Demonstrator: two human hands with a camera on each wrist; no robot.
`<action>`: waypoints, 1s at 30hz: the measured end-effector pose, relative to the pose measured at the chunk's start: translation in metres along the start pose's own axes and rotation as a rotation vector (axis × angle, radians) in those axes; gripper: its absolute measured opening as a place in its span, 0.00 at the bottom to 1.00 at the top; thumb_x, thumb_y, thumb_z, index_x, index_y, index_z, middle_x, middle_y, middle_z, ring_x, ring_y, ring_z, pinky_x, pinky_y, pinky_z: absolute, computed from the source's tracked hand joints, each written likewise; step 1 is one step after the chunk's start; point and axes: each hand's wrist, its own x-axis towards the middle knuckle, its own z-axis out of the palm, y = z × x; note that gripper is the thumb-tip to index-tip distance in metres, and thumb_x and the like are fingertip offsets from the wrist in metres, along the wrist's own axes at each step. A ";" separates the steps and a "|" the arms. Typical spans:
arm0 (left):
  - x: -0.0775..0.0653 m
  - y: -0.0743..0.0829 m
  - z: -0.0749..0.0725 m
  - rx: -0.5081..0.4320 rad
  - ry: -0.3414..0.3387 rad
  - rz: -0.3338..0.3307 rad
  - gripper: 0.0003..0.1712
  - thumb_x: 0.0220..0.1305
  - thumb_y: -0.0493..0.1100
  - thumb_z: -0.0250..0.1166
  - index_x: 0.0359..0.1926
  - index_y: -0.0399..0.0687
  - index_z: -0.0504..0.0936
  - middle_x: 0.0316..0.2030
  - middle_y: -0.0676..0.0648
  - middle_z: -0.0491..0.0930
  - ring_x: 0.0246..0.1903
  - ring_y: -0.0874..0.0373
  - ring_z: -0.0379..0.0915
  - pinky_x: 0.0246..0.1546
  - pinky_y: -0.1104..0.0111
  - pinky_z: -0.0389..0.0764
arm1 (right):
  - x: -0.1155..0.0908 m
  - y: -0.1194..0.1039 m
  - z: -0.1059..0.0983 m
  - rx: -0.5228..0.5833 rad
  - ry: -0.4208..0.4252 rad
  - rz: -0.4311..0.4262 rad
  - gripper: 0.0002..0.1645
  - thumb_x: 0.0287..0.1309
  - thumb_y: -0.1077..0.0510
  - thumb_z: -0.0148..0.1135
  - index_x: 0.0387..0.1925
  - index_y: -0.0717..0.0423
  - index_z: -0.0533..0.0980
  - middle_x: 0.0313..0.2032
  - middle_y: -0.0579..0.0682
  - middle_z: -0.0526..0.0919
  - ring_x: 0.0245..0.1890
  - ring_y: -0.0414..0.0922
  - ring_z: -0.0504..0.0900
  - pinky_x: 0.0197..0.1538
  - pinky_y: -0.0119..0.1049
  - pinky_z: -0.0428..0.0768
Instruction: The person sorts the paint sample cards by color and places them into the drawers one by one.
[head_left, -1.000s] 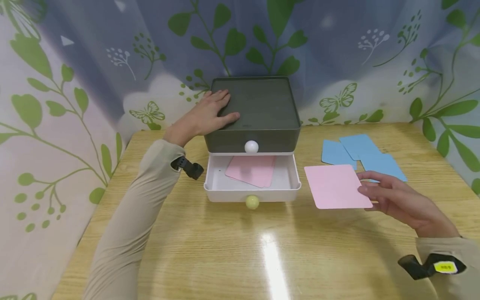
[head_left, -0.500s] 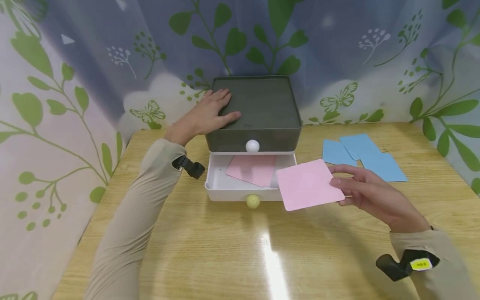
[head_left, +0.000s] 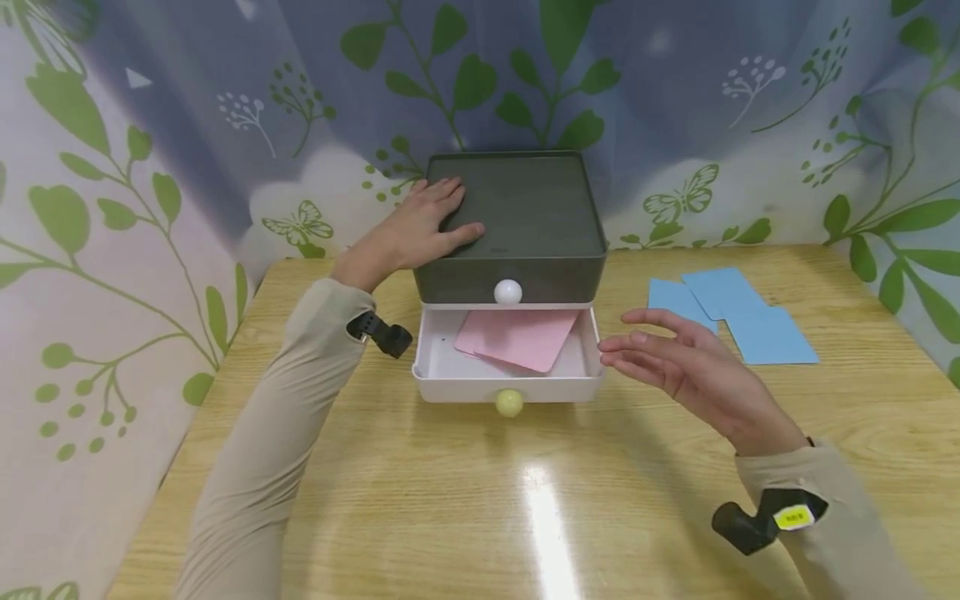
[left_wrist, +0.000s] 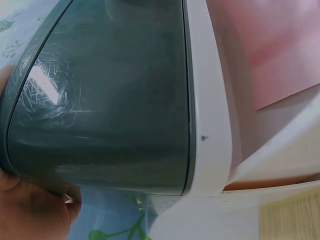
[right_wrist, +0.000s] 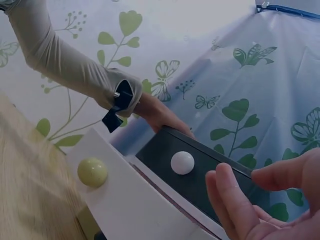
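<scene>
My left hand (head_left: 423, 225) rests on the left part of the top of a dark grey drawer box (head_left: 525, 208), fingers spread. Below the dark section a white drawer (head_left: 442, 390) with a yellow-green ball knob (head_left: 509, 403) is pulled out. Pink square cards (head_left: 517, 337) lie overlapping inside it, their back edges hidden under the upper section. My right hand (head_left: 682, 362) hovers by the drawer's right side, fingers extended and holding nothing. In the right wrist view its fingers (right_wrist: 235, 195) are apart from the thumb, in front of the white ball knob (right_wrist: 182, 163).
Several blue square cards (head_left: 772, 333) lie overlapping on the wooden table (head_left: 420, 500), right of the box and behind my right hand. A leaf-patterned curtain (head_left: 300, 108) hangs close behind the box and along the left side.
My right hand moved left, carrying a pink card to the drawer, and let go of it there. The card now lies over the other pink ones. The left hand stayed put.
</scene>
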 end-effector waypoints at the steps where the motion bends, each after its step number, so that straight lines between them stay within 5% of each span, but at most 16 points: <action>1: 0.000 0.000 0.000 0.000 0.002 0.000 0.45 0.73 0.62 0.46 0.74 0.35 0.44 0.75 0.38 0.39 0.75 0.49 0.32 0.72 0.60 0.30 | -0.001 0.000 0.001 -0.021 0.015 -0.002 0.15 0.71 0.70 0.43 0.56 0.63 0.67 0.47 0.60 0.82 0.52 0.51 0.81 0.58 0.40 0.75; 5: 0.000 0.000 0.000 -0.002 0.001 -0.002 0.45 0.73 0.61 0.46 0.74 0.34 0.44 0.75 0.38 0.39 0.75 0.49 0.31 0.72 0.60 0.30 | -0.006 0.003 0.002 -0.151 0.028 0.011 0.14 0.71 0.69 0.45 0.55 0.61 0.67 0.46 0.56 0.82 0.48 0.48 0.83 0.56 0.41 0.77; 13: 0.000 0.002 -0.002 0.006 0.009 0.010 0.45 0.73 0.62 0.46 0.74 0.34 0.45 0.75 0.38 0.40 0.75 0.48 0.32 0.72 0.59 0.30 | -0.012 0.022 0.011 -0.257 -0.305 0.097 0.15 0.72 0.70 0.41 0.49 0.64 0.74 0.43 0.54 0.82 0.41 0.44 0.83 0.48 0.45 0.82; 17: 0.000 0.002 -0.001 0.001 0.008 0.010 0.45 0.73 0.62 0.46 0.74 0.35 0.45 0.75 0.38 0.39 0.75 0.48 0.32 0.72 0.60 0.29 | -0.011 0.038 0.019 -0.303 -0.358 0.182 0.14 0.72 0.67 0.45 0.52 0.68 0.73 0.43 0.59 0.82 0.42 0.46 0.83 0.48 0.51 0.81; 30: 0.000 -0.001 0.001 0.002 -0.006 0.007 0.45 0.73 0.61 0.45 0.74 0.34 0.44 0.75 0.38 0.38 0.75 0.49 0.31 0.72 0.61 0.29 | 0.011 0.073 0.023 -0.056 -0.396 0.212 0.23 0.72 0.68 0.42 0.64 0.74 0.61 0.56 0.66 0.77 0.57 0.55 0.77 0.61 0.48 0.72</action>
